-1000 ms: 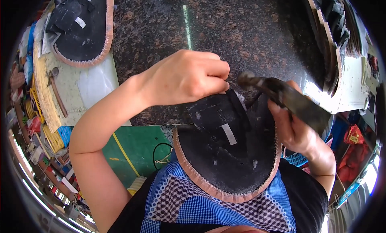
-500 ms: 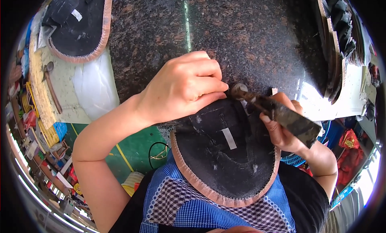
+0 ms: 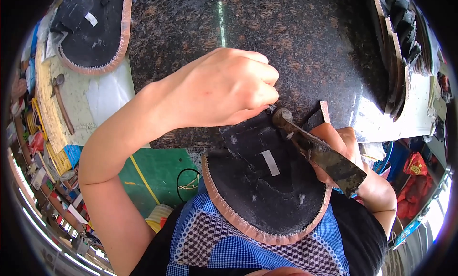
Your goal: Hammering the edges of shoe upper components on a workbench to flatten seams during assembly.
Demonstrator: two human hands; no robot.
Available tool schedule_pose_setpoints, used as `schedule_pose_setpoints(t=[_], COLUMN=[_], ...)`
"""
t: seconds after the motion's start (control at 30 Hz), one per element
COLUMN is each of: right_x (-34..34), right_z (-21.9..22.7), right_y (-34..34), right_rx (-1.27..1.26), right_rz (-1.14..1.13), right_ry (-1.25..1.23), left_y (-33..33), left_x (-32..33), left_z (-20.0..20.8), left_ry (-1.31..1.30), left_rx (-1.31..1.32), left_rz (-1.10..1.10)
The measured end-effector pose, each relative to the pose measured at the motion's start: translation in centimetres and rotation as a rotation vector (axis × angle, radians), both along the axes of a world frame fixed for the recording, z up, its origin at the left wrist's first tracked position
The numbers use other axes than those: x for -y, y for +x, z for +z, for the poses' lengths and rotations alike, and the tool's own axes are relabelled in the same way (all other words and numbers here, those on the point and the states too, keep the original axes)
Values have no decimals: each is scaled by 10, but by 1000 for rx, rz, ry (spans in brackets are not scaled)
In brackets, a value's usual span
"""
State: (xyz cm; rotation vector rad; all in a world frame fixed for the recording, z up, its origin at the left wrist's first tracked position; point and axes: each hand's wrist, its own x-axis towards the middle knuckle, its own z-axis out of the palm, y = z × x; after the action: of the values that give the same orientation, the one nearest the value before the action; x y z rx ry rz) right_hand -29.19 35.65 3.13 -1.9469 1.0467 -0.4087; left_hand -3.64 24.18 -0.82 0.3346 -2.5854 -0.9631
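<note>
On the near edge of a speckled dark granite surface (image 3: 310, 47), a black felt-like oval piece (image 3: 267, 195) with pinked pink trim lies; the left hand (image 3: 224, 87) pinches its top edge, the right hand (image 3: 341, 147) wraps a worn metal hammer (image 3: 317, 152).

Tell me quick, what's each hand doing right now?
Left hand: closed, fingers pinching the edge of the black sole piece.
Right hand: closed around a dark metal tool.
</note>
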Motion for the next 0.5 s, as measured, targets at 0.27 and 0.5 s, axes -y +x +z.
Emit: schedule_pose_setpoints(t=[0.27,0.5], right_x=[-10,6], right_z=[-12,12], right_y=[-2,-3], right_rx=[27,-29], right_rz=[-39,-119], right_ry=[-91,172], left_y=[-1,10], left_x=[-24,-19], left_z=[-15,-12], left_ry=[-138,-10], left_rx=[-55,-124], left_rz=[226,132])
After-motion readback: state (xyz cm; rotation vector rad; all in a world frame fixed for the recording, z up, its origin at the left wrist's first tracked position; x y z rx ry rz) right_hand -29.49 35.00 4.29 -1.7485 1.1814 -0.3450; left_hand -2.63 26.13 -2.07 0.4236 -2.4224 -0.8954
